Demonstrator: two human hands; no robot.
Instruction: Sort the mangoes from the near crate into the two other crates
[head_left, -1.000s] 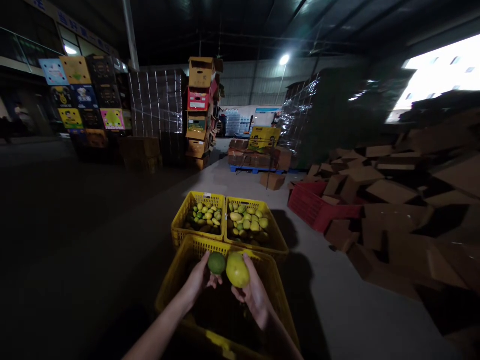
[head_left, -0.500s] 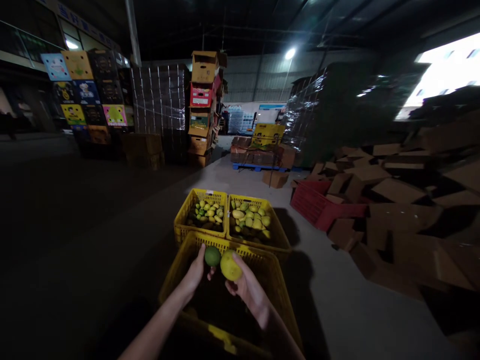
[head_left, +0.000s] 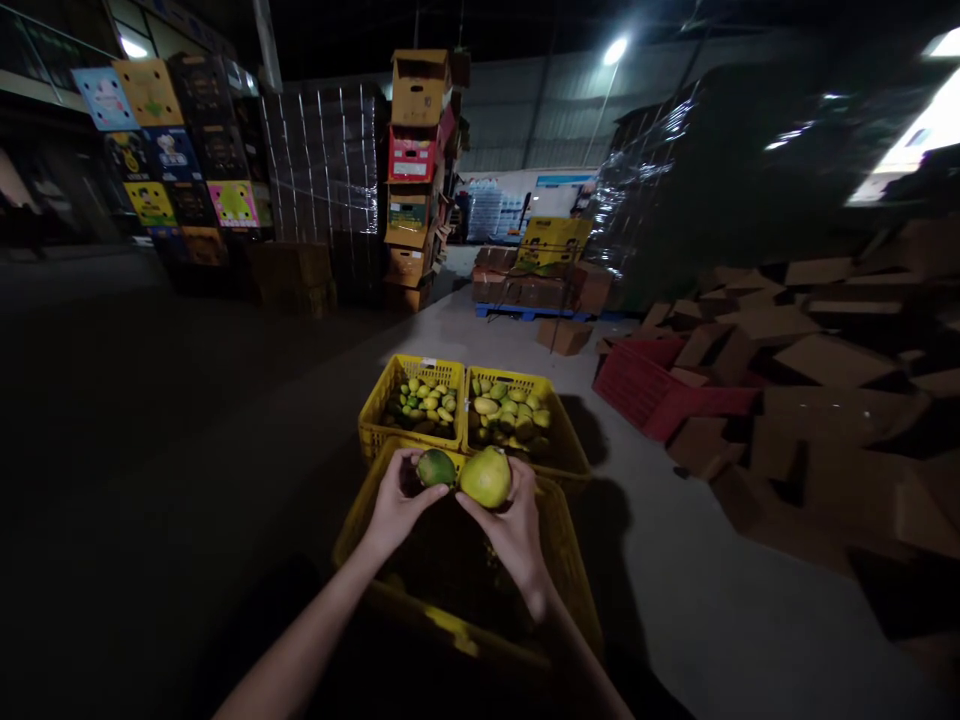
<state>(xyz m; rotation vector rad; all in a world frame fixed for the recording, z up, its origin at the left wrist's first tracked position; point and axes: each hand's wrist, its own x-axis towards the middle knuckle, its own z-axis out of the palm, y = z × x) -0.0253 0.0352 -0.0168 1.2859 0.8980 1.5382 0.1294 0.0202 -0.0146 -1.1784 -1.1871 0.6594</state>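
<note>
My left hand [head_left: 397,505] is closed on a small dark green fruit [head_left: 436,469], perhaps a lime, with the thumb along its lower side. In my right hand [head_left: 519,515] sits a larger yellow-green citrus fruit [head_left: 487,478], gripped between thumb and fingers. The two fruits are side by side, a narrow gap between them. Both hands are raised above the near yellow crate [head_left: 570,560], whose inside is dark. Beyond it stand a left crate [head_left: 367,420] with small green and yellow fruits [head_left: 430,400] and a right crate [head_left: 574,440] with larger pale ones [head_left: 517,408].
A red crate [head_left: 645,390] lies by a heap of flattened cardboard boxes [head_left: 832,440] on the right. Behind are a blue pallet [head_left: 525,312] with boxes, a tall stack of cartons [head_left: 412,185] and printed fruit boxes [head_left: 165,155] at left.
Both hands have risen, bringing the two fruits up above the near crate's far rim. The right-hand fruit has been turned, and the view has tilted slightly down.
</note>
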